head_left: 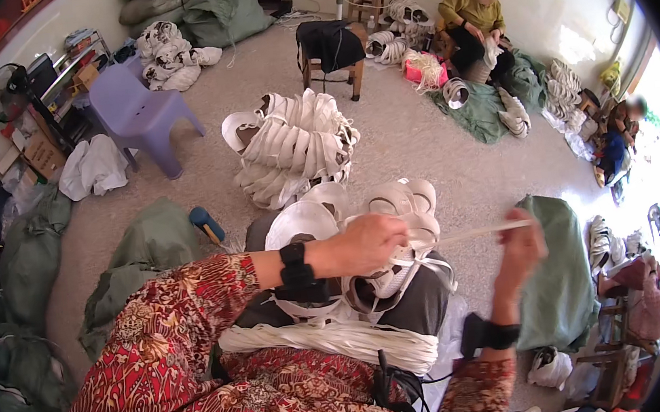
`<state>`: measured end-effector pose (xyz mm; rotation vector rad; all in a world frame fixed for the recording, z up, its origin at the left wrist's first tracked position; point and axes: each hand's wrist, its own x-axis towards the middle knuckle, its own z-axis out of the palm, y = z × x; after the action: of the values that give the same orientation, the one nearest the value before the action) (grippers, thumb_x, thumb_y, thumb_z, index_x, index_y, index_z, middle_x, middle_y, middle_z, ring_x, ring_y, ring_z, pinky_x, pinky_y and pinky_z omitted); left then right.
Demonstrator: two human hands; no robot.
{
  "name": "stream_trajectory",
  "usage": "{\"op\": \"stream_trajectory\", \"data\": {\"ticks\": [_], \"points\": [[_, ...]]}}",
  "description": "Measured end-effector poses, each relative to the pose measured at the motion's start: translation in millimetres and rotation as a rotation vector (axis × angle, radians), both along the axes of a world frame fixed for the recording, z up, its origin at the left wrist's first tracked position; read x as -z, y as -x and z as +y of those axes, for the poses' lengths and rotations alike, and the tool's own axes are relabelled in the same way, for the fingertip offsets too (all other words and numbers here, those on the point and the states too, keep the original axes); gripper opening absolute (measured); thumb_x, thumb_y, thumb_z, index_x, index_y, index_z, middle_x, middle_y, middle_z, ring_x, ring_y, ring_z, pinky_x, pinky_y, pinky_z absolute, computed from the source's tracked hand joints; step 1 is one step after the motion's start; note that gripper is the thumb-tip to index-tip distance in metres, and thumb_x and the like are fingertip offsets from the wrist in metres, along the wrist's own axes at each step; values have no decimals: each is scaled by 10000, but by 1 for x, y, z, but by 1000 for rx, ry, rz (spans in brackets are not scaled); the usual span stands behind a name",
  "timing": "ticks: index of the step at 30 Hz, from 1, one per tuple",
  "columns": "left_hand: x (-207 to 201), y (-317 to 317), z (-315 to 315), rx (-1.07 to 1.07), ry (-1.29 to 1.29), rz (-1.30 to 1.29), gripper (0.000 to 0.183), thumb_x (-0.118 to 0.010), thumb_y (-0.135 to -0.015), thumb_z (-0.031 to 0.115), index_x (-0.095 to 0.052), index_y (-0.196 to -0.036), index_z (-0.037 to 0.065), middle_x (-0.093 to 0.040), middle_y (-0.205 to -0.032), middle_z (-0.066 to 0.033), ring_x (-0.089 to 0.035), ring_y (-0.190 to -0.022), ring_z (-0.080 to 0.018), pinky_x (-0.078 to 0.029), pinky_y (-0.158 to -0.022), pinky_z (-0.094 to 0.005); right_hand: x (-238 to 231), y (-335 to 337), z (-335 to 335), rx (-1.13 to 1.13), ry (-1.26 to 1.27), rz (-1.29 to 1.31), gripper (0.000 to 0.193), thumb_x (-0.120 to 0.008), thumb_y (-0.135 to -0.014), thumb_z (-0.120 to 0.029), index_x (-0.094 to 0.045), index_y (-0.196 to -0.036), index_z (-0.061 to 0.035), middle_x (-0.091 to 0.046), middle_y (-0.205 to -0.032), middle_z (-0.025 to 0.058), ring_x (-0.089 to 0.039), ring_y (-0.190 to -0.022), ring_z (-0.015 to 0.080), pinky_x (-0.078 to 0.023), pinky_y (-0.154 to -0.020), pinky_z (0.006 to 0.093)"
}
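A white shoe upper [391,280] lies across my lap, its opening toward me and white lace threaded through its front. My left hand [368,244] is closed over the top of the upper, its fingertips pinched; what they grip is too small to make out. Out to the right, my raised right hand [520,245] is closed on the white shoelace [475,232], which runs taut from the upper. More white uppers [299,224] lie just left of and beyond it. Nearest me, a thick bundle of white laces [334,347] stretches across my lap.
A stack of white uppers [294,145] stands on the floor ahead. Green sacks [554,278] lie on both sides. A purple chair [138,106] is far left, a wooden stool [333,51] far ahead. Another person [477,14] sits at the back right, handling an upper.
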<state>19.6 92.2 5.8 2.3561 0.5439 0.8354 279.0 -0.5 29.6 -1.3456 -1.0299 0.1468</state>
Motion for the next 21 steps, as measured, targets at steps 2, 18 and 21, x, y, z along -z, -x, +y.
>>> {"op": "stream_trajectory", "data": {"ticks": [2, 18, 21], "points": [[11, 16, 6, 12, 87, -49, 180, -577, -960, 121, -698, -971, -12, -633, -727, -73, -551, -654, -117, -459, -627, -307, -18, -20, -17, 93, -37, 19, 224, -490, -1032, -123, -677, -1002, -4, -639, -837, 35, -556, -674, 77, -447, -573, 239], [11, -3, 27, -82, -180, 94, 137, -649, -872, 139, -701, -861, 12, -672, -679, -112, -627, -585, -236, -497, -612, -343, 102, -45, -98, -87, 153, 758, 205, -500, -1003, -177, -612, -1049, -12, -618, -808, 51, -591, -680, 120, -478, -582, 264], [13, -25, 26, 68, 499, 104, 114, -648, -866, 102, -699, -857, 1, -672, -686, -97, -624, -606, -167, -489, -605, -318, 135, -34, -107, 39, 489, 367, 181, -534, -970, -123, -618, -1083, -9, -629, -883, 47, -603, -732, 119, -495, -607, 270]]}}
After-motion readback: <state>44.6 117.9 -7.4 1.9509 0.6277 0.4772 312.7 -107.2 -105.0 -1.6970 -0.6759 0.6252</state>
